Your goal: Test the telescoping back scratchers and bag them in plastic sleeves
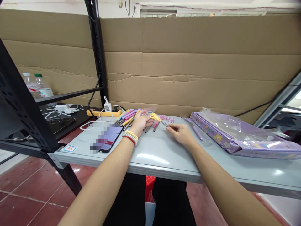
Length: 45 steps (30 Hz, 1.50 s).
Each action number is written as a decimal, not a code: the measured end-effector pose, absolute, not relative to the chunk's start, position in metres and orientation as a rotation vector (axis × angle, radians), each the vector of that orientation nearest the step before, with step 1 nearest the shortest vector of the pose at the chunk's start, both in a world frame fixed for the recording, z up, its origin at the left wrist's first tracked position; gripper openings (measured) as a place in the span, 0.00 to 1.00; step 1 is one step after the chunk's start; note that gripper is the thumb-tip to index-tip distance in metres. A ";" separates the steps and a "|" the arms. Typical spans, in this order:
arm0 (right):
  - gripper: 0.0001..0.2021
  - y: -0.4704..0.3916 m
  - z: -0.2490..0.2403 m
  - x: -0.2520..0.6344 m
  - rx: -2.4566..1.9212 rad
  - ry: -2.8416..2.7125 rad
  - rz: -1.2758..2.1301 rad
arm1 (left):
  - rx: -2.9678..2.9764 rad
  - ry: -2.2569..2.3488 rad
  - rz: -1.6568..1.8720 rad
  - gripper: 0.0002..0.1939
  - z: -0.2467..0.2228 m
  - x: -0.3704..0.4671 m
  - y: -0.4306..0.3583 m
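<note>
Pinching yellow-headed rod (156, 117) w/ fingers of R hand (180, 133); L hand (140, 123) fingers apart, nr coloured sticks (128, 116).

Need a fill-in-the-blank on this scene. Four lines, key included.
1. The right grip pinches a thin silver metal rod that runs into a ____ plastic-looking piece.
2. The flat black rectangular phone lies on the ____ side of the left grip.
3. The shallow box of printed card at far right is ____.
4. Behind the glossy grey table stand creased brown sheets of ____.

Missing words: yellow; left; purple; cardboard
</note>
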State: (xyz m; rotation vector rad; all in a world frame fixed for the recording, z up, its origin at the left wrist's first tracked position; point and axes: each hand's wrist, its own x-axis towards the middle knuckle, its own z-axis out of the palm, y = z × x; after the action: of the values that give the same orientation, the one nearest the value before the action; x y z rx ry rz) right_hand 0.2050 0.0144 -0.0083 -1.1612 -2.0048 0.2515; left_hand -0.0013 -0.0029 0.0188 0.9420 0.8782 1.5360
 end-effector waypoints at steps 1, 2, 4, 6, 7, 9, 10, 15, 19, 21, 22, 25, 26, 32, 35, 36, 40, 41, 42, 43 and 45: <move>0.17 0.014 -0.008 0.205 -1.162 -1.990 0.256 | 0.925 0.880 1.589 0.23 0.019 -0.001 -0.002; 0.17 0.014 -0.008 0.204 -1.158 -1.977 0.265 | 0.900 0.882 1.646 0.25 0.019 -0.001 -0.001; 0.17 0.012 -0.008 0.203 -1.134 -1.971 0.284 | 0.837 0.872 1.724 0.29 0.019 -0.002 0.001; 0.17 0.011 -0.007 0.203 -1.101 -1.992 0.289 | 0.787 0.832 1.737 0.33 0.019 -0.003 0.002; 0.17 0.011 -0.007 0.203 -1.087 -2.002 0.283 | 0.775 0.805 1.724 0.34 0.019 -0.003 0.002; 0.17 0.010 -0.006 0.203 -1.073 -2.012 0.272 | 0.765 0.752 1.672 0.33 0.020 -0.003 0.001; 0.16 0.010 -0.005 0.203 -1.072 -2.013 0.272 | 0.768 0.728 1.643 0.31 0.020 -0.003 0.001; 0.16 0.008 -0.004 0.202 -1.076 -2.019 0.272 | 0.750 0.657 1.555 0.05 0.022 -0.004 -0.002; 0.16 0.008 -0.005 0.200 -1.097 -2.021 0.231 | 0.734 0.679 1.523 0.04 0.021 -0.006 -0.004; 0.17 0.008 -0.005 0.200 -1.114 -2.015 0.209 | 0.736 0.689 1.490 0.04 0.021 -0.006 -0.005; 0.17 0.008 -0.006 0.200 -1.119 -2.012 0.204 | 0.734 0.692 1.486 0.05 0.021 -0.006 -0.005; 0.16 0.009 -0.007 0.201 -1.124 -1.997 0.196 | 0.752 0.694 1.473 0.06 0.022 -0.005 -0.006; 0.16 0.010 -0.007 0.202 -1.121 -1.990 0.193 | 0.773 0.687 1.458 0.06 0.022 -0.005 -0.006; 0.17 0.010 -0.008 0.203 -1.110 -1.955 0.201 | 0.852 0.651 1.410 0.07 0.025 -0.008 -0.010; 0.17 0.009 -0.007 0.203 -1.103 -1.937 0.183 | 0.881 0.636 1.360 0.07 0.026 -0.008 -0.012; 0.17 0.009 -0.007 0.203 -1.097 -1.933 0.175 | 0.913 0.637 1.345 0.06 0.026 -0.008 -0.012; 0.15 0.010 -0.009 0.204 -1.057 -1.940 0.168 | 1.058 0.681 1.265 0.04 0.023 -0.006 -0.010; 0.15 0.011 -0.010 0.204 -1.039 -1.943 0.177 | 1.079 0.696 1.250 0.03 0.021 -0.005 -0.010; 0.15 0.011 -0.010 0.204 -1.020 -1.944 0.188 | 1.095 0.709 1.241 0.02 0.020 -0.005 -0.009; 0.15 0.011 -0.010 0.204 -1.000 -1.940 0.198 | 1.111 0.721 1.235 0.03 0.019 -0.004 -0.009; 0.15 0.010 -0.009 0.202 -0.972 -1.930 0.221 | 1.158 0.751 1.203 0.03 0.016 -0.003 -0.008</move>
State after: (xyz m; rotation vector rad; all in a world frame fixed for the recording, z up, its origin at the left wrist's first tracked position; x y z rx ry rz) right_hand 0.2024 0.0099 -0.0094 -0.9717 -1.9302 0.2210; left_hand -0.0027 -0.0078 0.0157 1.1583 0.7508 1.2030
